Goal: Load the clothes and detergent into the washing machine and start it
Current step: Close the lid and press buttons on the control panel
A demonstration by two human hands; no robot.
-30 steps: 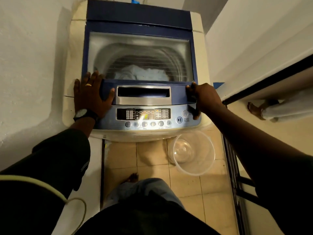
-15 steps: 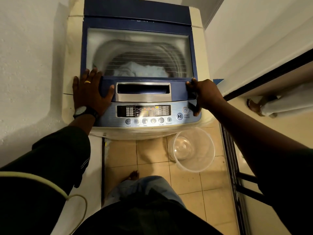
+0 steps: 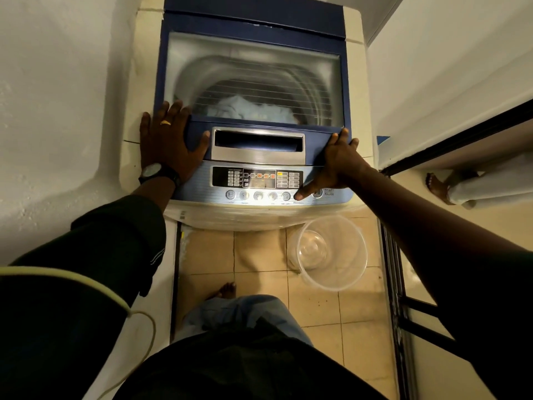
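Dim warm light, wide-angle edge distortion

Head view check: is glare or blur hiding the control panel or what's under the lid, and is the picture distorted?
Head view: the control panel is lit, mild sheen on its button row, small labels unreadable. Head view: the lid glass is hazy, clothes showing dimly through it. Head view: wide-angle lens bows the wall; sleeves sit in dark shadow.

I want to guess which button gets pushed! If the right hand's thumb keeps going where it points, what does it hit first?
Probably the right end of the row of round buttons, just left of the Start/Pause button. The right hand's thumb tip covers that spot; contact is unclear.
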